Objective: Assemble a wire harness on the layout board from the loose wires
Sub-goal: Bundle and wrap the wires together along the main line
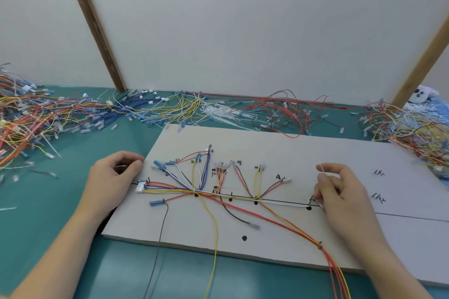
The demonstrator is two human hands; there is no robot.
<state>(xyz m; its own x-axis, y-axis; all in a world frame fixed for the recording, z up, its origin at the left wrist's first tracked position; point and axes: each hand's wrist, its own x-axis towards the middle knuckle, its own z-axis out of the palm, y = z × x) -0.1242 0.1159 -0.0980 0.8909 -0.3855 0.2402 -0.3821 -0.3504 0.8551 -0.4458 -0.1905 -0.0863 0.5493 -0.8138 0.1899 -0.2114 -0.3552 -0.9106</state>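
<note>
A white layout board [279, 150] lies on the teal table, marked with black lines, dots and handwritten labels. A partly laid harness [194, 192] of red, yellow, blue, white and black wires fans out from a white connector [141, 187] at its left end. Red and yellow wires [335, 272] trail off the board's front edge. My right hand [340, 192] pinches a thin white cable tie [324, 172] at the trunk's right end, near a peg [311, 200]. My left hand [114, 172] rests at the board's left edge, fingers curled, holding nothing that I can see.
Heaps of loose coloured wires lie along the table's back: a big mixed pile [29, 116] at left, blue and yellow wires [155, 107], white cable ties [218, 111], red and black wires [284, 109], another pile [408, 128] at right. Partition panels stand behind.
</note>
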